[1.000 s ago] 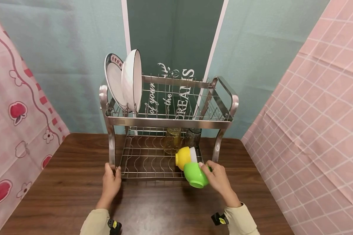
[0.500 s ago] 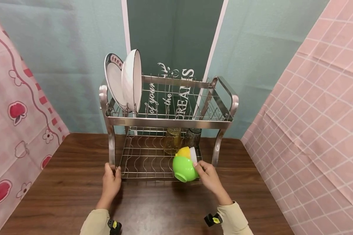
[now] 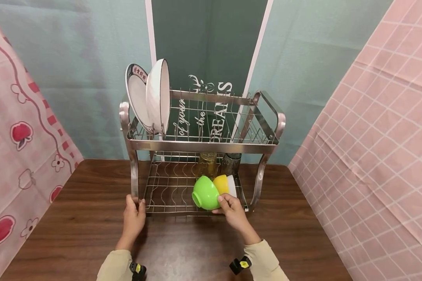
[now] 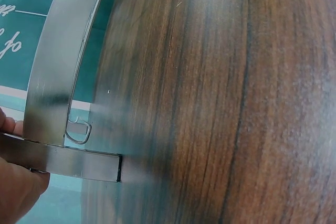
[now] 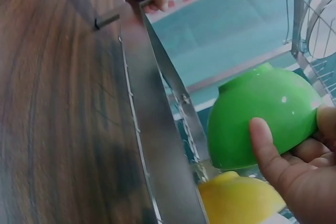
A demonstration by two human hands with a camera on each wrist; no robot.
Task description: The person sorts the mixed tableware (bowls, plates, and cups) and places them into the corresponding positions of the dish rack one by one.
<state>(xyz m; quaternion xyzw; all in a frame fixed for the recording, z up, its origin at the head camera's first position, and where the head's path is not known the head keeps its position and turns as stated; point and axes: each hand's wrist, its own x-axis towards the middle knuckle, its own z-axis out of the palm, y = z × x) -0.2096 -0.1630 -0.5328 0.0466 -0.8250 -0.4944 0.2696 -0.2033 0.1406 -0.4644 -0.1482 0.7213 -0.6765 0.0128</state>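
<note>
My right hand (image 3: 233,210) pinches the rim of a green bowl (image 3: 205,192), tilted on its side over the front of the rack's lower shelf. Right beside it, a yellow bowl (image 3: 221,182) and a white bowl (image 3: 231,186) lie on their sides, partly covered by the green one and my hand. In the right wrist view the green bowl (image 5: 262,111) overlaps the yellow bowl (image 5: 239,198). My left hand (image 3: 133,218) grips the front left leg of the metal dish rack (image 3: 204,146), near its foot; the left wrist view shows thumb and fingertips around that metal strip (image 4: 58,158).
On the upper tier at left, a plate (image 3: 137,93) and a large white bowl (image 3: 156,97) stand on edge. An amber glass (image 3: 207,164) and a dark glass (image 3: 231,163) stand at the back of the lower shelf. The rack rests on a wooden table (image 3: 183,249).
My right hand has carried the green bowl leftward and slightly up, turning its base to the left. More of the yellow and white bowls shows. My left hand stays on the rack leg.
</note>
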